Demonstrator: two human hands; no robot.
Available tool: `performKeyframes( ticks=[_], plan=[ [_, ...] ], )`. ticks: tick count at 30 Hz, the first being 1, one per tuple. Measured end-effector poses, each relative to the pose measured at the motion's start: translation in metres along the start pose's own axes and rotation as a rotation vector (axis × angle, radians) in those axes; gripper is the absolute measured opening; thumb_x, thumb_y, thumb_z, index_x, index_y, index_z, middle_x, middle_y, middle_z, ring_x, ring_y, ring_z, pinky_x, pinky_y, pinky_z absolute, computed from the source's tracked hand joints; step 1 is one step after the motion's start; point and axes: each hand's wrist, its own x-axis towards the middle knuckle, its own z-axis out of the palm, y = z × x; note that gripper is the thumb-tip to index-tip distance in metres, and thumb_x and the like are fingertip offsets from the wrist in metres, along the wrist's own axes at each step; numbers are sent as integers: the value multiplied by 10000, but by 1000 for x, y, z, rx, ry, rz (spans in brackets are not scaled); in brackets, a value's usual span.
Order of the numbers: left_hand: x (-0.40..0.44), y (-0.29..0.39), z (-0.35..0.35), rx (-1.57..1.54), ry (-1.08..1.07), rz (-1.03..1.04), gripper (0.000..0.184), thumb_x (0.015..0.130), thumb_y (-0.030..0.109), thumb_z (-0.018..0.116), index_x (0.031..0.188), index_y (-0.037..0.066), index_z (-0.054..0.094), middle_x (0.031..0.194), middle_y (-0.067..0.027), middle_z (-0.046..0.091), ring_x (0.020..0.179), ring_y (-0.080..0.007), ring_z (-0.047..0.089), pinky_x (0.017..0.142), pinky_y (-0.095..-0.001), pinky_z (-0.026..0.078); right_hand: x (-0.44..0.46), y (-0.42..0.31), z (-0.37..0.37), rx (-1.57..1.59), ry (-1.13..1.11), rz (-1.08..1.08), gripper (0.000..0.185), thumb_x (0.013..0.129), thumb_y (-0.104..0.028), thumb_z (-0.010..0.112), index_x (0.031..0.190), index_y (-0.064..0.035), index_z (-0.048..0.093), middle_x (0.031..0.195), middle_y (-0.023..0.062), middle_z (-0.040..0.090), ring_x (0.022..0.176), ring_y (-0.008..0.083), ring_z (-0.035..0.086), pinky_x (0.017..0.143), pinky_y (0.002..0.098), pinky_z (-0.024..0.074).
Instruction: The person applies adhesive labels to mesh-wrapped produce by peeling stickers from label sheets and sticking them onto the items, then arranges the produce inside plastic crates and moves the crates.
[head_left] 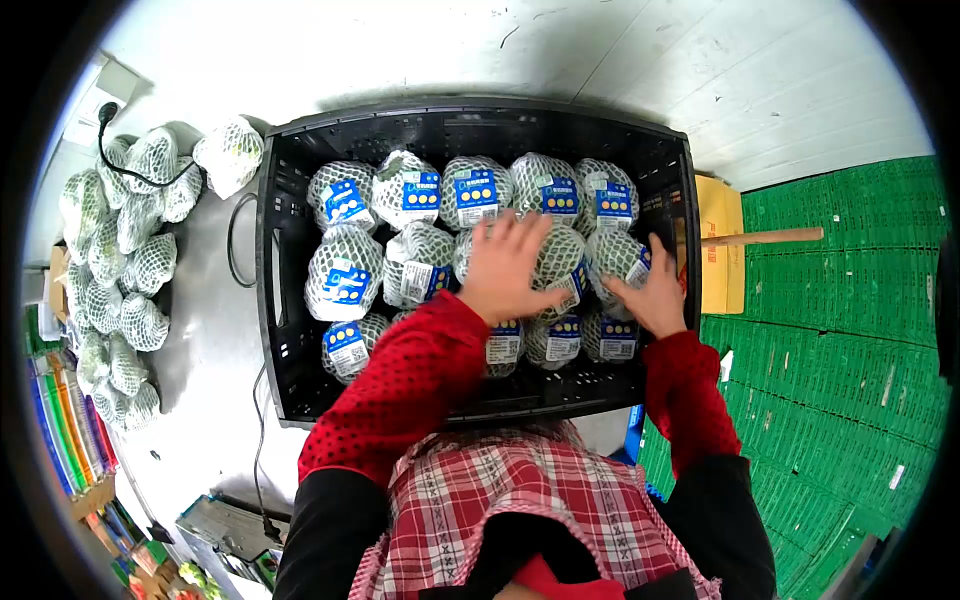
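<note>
A black plastic crate (480, 408) holds three rows of round items in white foam nets with blue labels. My left hand (508, 268) lies over the middle row, its fingers spread on a netted item (556, 262). At the right end of that row, my right hand (652, 290) has thumb and fingers apart around the side of another netted item (608, 258), touching it near its blue label. The left forearm hides part of the front row.
More netted items (145, 260) lie left of the crate, beside a black cable (258, 440). Stacked green crates (830, 370) and a yellow box (722, 250) stand at the right. A white wall (640, 60) rises behind.
</note>
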Motion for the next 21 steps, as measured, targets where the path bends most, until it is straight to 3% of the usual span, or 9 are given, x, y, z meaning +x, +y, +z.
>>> performKeyframes(
  ticks=[3,7,9,13,15,17,18,20,21],
  plan=[
    [-3,-43,-3,83,-110,104,808,787,591,670,1379,70,494,1404,-146,496,1310,-351,431,1083,-533,301,0,-27,8,-40,343,-429,829,744,-455,777,1384,-39,454,1423,270,403,1281,443,432,1040,497,380],
    [-28,-72,-13,70,-172,144,756,823,526,665,1406,88,467,1431,-146,467,1283,-363,451,1067,-506,362,23,-52,66,-121,121,-772,705,805,-495,696,1337,-64,527,1389,227,447,1262,411,442,1048,534,340],
    [-42,-73,-17,57,-187,99,707,846,449,663,1425,107,445,1446,-146,448,1264,-367,467,1028,-473,423,29,-51,80,-66,71,-707,688,812,-505,684,1323,-66,545,1383,241,449,1258,421,443,1050,544,332],
    [-47,-66,-19,157,-105,133,741,817,443,697,1429,116,437,1460,-164,426,1267,-370,469,1055,-486,389,27,-52,83,58,11,-638,688,820,-516,670,1326,-67,541,1357,255,471,1247,432,452,1050,548,331],
    [-70,-50,-73,324,-12,115,788,790,465,716,1431,106,429,1475,-188,405,1340,-368,398,1076,-526,339,6,-64,39,106,130,-726,655,782,-368,739,1319,-54,533,1341,271,489,1234,450,464,1057,503,348],
    [-111,-61,-136,415,193,-128,777,804,453,721,1421,83,428,1449,-208,432,1314,-383,429,1057,-538,350,0,-40,-13,264,292,-799,670,755,-242,734,1334,2,503,1373,252,484,1259,398,472,1077,477,340],
    [-136,-73,-155,564,397,-332,742,803,435,730,1390,70,459,1408,-214,469,1271,-399,463,1035,-543,367,0,-27,-25,429,338,-627,629,794,-199,707,1331,42,484,1362,229,506,1245,377,489,1074,464,355],
    [-189,-112,-156,734,684,-759,585,821,404,725,1249,35,572,1271,-216,576,1127,-410,569,931,-514,459,-7,29,-32,62,577,-221,546,924,-244,640,1319,89,464,1309,256,522,1196,366,514,1049,423,392],
    [-190,-94,-176,327,376,-1156,528,835,447,698,1145,27,619,1135,-215,644,1023,-368,636,839,-453,520,0,80,-23,635,312,-193,519,945,-302,634,1257,89,497,1108,211,612,955,283,609,837,350,507]
  ],
)
